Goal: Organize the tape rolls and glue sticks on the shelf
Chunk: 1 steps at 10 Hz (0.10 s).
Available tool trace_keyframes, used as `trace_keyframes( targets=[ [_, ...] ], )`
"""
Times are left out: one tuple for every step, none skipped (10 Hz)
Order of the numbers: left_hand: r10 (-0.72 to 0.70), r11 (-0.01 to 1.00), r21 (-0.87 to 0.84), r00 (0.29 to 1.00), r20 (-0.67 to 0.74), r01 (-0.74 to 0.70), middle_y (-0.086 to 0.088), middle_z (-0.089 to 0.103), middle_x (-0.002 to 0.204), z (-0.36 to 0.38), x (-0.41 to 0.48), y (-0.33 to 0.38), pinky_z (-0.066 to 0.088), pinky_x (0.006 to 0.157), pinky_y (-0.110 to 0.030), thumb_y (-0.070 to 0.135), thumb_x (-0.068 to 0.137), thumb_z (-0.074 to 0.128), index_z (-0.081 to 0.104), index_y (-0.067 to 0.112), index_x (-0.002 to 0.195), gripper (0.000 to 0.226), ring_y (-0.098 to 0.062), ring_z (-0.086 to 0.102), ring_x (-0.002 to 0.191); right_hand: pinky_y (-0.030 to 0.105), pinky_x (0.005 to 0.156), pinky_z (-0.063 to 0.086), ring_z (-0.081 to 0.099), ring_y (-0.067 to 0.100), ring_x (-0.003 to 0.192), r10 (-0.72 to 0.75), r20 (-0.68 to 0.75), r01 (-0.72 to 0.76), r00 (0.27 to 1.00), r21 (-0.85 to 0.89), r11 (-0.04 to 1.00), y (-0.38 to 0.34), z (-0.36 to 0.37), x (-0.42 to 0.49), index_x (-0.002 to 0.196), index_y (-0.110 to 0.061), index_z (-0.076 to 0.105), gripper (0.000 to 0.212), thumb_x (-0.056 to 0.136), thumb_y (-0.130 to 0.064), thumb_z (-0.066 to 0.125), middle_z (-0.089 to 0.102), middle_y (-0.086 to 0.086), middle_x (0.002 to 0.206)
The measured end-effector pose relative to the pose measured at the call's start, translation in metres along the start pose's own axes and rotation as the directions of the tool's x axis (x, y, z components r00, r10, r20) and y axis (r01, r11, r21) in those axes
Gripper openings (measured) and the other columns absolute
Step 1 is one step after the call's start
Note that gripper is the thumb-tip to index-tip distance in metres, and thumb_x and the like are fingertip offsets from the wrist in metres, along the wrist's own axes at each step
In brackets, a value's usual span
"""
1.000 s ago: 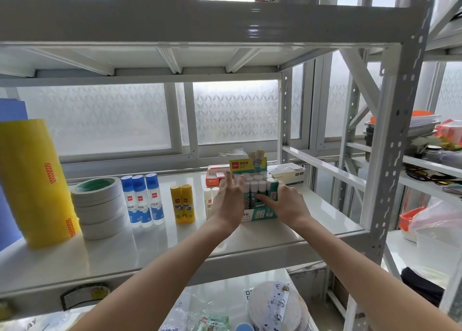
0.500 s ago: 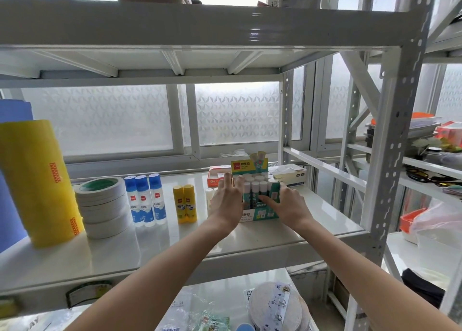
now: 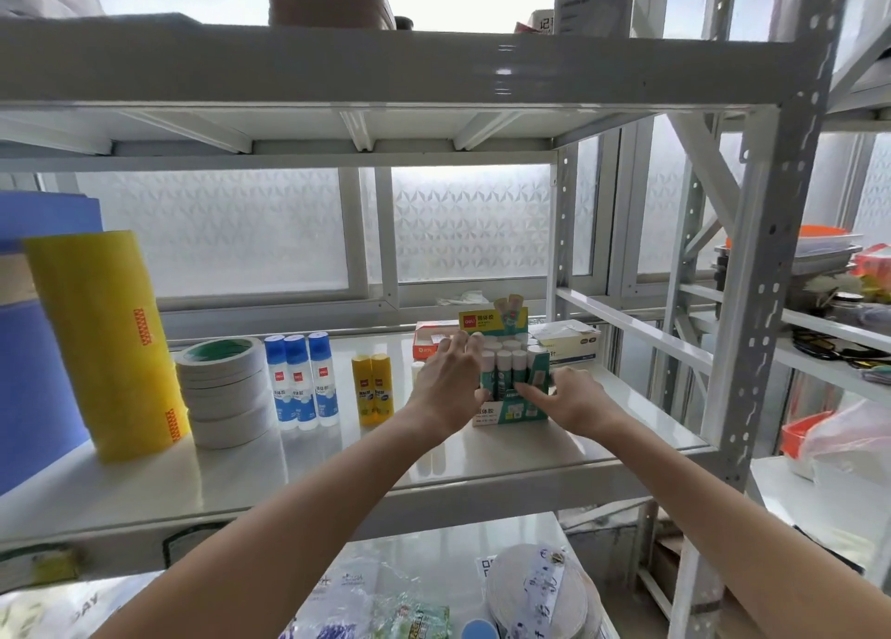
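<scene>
A green display box of white-capped glue sticks stands on the white shelf. My left hand rests on the box's left side with its fingers straight over the caps. My right hand touches the box's front right with curled fingers. To the left stand two yellow glue sticks, three blue-capped glue bottles and a stack of white tape rolls. One white glue stick is partly hidden behind my left hand.
A tall yellow roll and blue sheets fill the shelf's left end. Small boxes sit behind the display box. A perforated upright post bounds the right side. More tape rolls lie on the shelf below.
Both hands stay on the glue stick box. My right hand's fingers have shifted slightly down its front right. The camera has tilted up a little.
</scene>
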State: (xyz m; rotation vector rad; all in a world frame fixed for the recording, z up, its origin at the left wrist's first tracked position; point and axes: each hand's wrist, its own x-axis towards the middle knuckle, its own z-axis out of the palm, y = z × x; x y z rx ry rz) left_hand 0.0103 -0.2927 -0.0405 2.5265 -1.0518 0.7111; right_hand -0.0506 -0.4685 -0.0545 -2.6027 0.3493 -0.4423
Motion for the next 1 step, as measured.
trace_keyframes(
  targets=[
    [0.031, 0.999, 0.012, 1.0, 0.001, -0.031, -0.009, 0.052, 0.131, -0.0114, -0.0068, 0.0, 0.048, 0.099, -0.035, 0.027, 0.086, 0.068, 0.045, 0.008, 0.136, 0.059, -0.025, 0.052, 0.121, 0.026, 0.063, 0.044, 0.06, 0.018, 0.079, 0.011, 0.051, -0.007, 0.999, -0.093, 0.996, -0.005, -0.0106, -0.0052, 0.092, -0.016, 0.066, 0.035, 0.092, -0.049, 0.053, 0.07, 0.004, 0.094]
  ],
)
